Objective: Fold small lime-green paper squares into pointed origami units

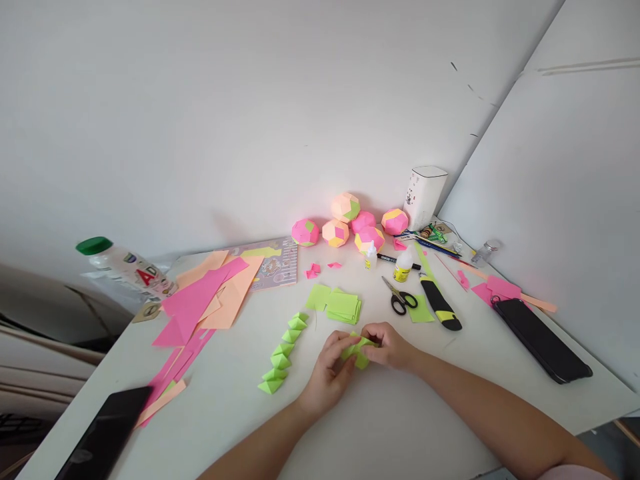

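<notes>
Gripping green folded paper (359,353), L hand (327,375) + R hand (391,348) fingers closed | white table (380,427) | white walls (200,100), rm corner

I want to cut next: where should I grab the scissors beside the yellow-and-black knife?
Probably by the black handle loops of the scissors, coming from the near side with the right hand, which is now pinching the green folded paper. They lie flat and shut, loops toward you, blades pointing away toward the wall.
</notes>
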Tool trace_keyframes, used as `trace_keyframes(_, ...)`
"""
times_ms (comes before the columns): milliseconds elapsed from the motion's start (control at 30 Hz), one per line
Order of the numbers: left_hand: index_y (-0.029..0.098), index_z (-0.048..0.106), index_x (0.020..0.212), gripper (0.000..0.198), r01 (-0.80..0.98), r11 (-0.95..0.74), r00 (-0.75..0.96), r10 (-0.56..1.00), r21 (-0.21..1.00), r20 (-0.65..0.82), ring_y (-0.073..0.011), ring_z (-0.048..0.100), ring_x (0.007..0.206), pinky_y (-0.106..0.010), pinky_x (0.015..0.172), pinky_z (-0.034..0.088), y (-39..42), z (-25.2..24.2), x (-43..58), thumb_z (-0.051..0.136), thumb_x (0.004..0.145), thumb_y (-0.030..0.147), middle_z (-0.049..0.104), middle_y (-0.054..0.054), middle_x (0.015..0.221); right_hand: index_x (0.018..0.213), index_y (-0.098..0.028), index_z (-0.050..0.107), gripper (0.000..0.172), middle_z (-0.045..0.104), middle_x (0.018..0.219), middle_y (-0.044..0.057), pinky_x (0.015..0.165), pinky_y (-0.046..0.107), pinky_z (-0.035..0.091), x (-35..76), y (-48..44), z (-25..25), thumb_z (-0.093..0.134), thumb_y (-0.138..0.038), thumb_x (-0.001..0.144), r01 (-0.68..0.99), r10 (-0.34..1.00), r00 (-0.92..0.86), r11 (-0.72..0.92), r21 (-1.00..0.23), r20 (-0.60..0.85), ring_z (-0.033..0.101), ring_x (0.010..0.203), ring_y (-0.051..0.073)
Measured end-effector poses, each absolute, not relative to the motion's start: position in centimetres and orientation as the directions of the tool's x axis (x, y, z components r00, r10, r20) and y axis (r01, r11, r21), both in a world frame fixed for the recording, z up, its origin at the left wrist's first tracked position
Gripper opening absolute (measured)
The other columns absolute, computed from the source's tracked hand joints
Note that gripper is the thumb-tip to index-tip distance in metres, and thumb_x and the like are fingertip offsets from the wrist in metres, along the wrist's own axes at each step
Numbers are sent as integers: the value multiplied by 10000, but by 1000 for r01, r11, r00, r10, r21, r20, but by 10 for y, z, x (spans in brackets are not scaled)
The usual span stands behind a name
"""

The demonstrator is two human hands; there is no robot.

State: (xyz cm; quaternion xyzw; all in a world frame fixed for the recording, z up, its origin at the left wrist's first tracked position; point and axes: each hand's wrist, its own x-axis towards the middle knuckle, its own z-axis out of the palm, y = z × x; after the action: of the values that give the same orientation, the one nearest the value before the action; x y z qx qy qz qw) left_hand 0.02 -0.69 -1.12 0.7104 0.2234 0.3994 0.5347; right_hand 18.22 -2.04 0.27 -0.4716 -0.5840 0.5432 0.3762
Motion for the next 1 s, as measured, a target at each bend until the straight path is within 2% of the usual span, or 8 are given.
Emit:
trace_keyframes(167,301,521,1207,344,-153,-244,605,743,958,286,-194,467,970,-320,778,436,-6,-12,2,469,878,217,449,-60,1008,601,-166,406,171,321,535,-66,436,192,223,183,-20,2,545,-173,701,122,954,-295,-24,-992,-60,280,480,60)
trace_keyframes(367,273,584,1131,335,-217,86,556,829,972,50,-167,496,880,-279,733,438,-3,-7,3,614,797,274,489,-30,944,622,-153,463,231,365,552,-52,457,198,239,185,-18,-1,610,-282,744,50,947,-318,-29,-998,-43,304,499,68)
trace_keyframes(467,237,623,1086,336,-217,141,543,839,966,-1,-161,501,838,-269,703,439,-3,-5,4,656,759,302,504,-30,905,640,-140,510,249,401,559,-43,467,201,255,186,-17,-2,647,-323,736,13,946,-321,-43,-999,-45,327,508,71)
trace_keyframes(567,225,647,1054,330,-180,122,515,857,976,-12,-161,508,814,-269,694,443,-3,-4,5,668,741,326,523,-28,878,644,-130,543,255,420,554,-40,463,198,256,185,-17,-3,679,-332,719,8,952,-300,-53,-999,-53,333,503,68)
trace_keyframes(833,212,681,981,249,-21,-55,470,881,998,59,-156,520,744,-264,668,436,-4,-5,6,607,787,349,555,-24,785,668,-125,610,235,476,569,-25,468,205,282,183,-19,-2,694,-339,716,-15,971,-237,-36,-999,-31,376,509,74)
trace_keyframes(1000,199,685,956,239,47,-104,468,881,994,70,-150,513,713,-254,643,419,-6,-3,5,573,811,352,550,-20,750,703,-136,604,235,502,613,-23,492,205,319,183,-18,-3,708,-346,706,6,979,-202,-17,-1000,-18,409,534,78)
